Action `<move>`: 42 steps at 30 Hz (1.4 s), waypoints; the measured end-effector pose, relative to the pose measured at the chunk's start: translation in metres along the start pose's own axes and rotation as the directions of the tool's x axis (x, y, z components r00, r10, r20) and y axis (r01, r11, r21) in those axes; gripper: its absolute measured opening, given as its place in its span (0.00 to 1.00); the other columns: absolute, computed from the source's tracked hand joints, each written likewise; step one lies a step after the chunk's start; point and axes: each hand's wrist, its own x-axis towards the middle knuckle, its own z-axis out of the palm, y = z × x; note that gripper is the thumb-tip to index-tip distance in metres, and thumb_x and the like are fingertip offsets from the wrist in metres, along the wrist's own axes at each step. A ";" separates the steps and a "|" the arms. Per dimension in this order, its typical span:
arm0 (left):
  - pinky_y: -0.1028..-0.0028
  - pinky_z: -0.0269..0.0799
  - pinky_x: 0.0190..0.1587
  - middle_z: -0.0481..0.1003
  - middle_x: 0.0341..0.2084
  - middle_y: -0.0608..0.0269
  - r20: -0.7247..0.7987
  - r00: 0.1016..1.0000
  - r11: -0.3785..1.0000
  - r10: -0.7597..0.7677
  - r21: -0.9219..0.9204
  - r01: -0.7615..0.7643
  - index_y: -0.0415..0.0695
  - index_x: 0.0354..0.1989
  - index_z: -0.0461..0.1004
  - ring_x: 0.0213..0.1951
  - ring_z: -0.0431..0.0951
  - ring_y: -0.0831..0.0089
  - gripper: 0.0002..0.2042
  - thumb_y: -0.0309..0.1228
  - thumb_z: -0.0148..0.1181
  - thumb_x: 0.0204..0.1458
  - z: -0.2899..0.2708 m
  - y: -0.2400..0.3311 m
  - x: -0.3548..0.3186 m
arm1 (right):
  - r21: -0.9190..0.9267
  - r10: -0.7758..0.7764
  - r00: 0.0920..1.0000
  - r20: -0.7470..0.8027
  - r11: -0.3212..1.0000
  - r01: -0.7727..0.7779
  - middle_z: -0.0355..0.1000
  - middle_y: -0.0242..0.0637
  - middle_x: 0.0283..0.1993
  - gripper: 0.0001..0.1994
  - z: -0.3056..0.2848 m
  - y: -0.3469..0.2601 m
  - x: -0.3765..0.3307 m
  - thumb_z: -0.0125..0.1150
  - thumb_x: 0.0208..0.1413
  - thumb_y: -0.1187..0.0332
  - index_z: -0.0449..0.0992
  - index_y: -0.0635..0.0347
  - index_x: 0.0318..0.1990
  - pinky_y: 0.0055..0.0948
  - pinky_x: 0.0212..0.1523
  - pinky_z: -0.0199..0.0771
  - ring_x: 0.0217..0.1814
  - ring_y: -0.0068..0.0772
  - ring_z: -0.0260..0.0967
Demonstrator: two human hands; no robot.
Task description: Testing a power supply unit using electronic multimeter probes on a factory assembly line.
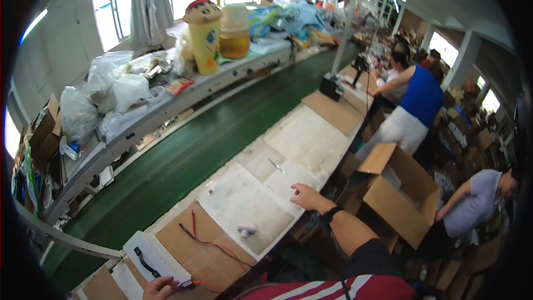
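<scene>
Our left hand (161,288) pinches a small black part (186,284) with red wires (214,243) at the near counter (311,139) edge, while our right hand (306,195) rests loosely curled, empty, farther right.

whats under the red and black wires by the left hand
The red and black wires lie across a brown cardboard sheet on the bench, running from a small connector by the left hand. Whatever is beneath the cardboard is covered and cannot be seen.
</scene>
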 end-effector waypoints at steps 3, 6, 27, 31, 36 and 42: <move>0.66 0.73 0.61 0.79 0.52 0.56 0.081 0.996 0.992 -0.044 0.118 0.035 0.35 0.63 0.72 0.55 0.78 0.64 0.19 0.29 0.57 0.66 0.025 0.007 0.009 | 0.014 0.121 0.993 0.002 0.993 -0.121 0.79 0.51 0.45 0.30 0.019 0.041 -0.028 0.70 0.48 0.59 0.75 0.67 0.57 0.42 0.51 0.78 0.48 0.52 0.77; 0.66 0.77 0.53 0.82 0.45 0.52 0.036 0.996 0.997 0.076 0.026 -0.077 0.34 0.59 0.73 0.46 0.82 0.65 0.21 0.31 0.61 0.59 0.048 -0.011 0.009 | 0.010 0.232 0.968 0.096 0.972 -0.234 0.79 0.54 0.51 0.28 0.025 0.071 -0.047 0.69 0.49 0.60 0.76 0.67 0.56 0.43 0.53 0.78 0.53 0.53 0.77; 0.66 0.74 0.56 0.82 0.46 0.52 0.122 0.979 0.987 0.161 -0.011 -0.161 0.34 0.58 0.75 0.48 0.81 0.66 0.24 0.38 0.66 0.60 0.026 -0.050 -0.024 | -0.198 0.737 0.601 0.309 0.668 -0.717 0.79 0.51 0.53 0.22 0.066 0.117 -0.399 0.71 0.52 0.61 0.81 0.63 0.53 0.43 0.56 0.77 0.56 0.51 0.76; 0.67 0.74 0.55 0.82 0.45 0.53 0.078 0.985 0.987 0.157 0.009 -0.158 0.34 0.57 0.75 0.47 0.81 0.66 0.22 0.36 0.65 0.60 0.061 -0.039 -0.035 | -0.225 0.720 0.602 0.346 0.686 -0.691 0.79 0.52 0.53 0.22 0.057 0.153 -0.385 0.71 0.51 0.61 0.81 0.63 0.52 0.43 0.57 0.76 0.57 0.52 0.76; 0.67 0.73 0.55 0.82 0.44 0.54 -0.022 0.997 0.986 0.072 0.152 -0.067 0.33 0.56 0.75 0.47 0.80 0.68 0.19 0.33 0.62 0.61 0.127 -0.019 -0.013 | -0.155 0.632 0.724 0.276 0.773 -0.615 0.79 0.53 0.52 0.22 0.035 0.228 -0.307 0.70 0.51 0.62 0.80 0.63 0.52 0.42 0.56 0.77 0.55 0.52 0.76; 0.71 0.73 0.54 0.81 0.43 0.58 -0.218 0.974 0.925 -0.056 0.355 0.132 0.33 0.53 0.76 0.45 0.79 0.71 0.14 0.28 0.58 0.63 0.225 0.015 0.032 | 0.002 0.428 0.877 0.218 0.899 -0.439 0.80 0.53 0.48 0.23 -0.022 0.302 -0.248 0.69 0.52 0.62 0.78 0.67 0.53 0.41 0.52 0.78 0.50 0.50 0.79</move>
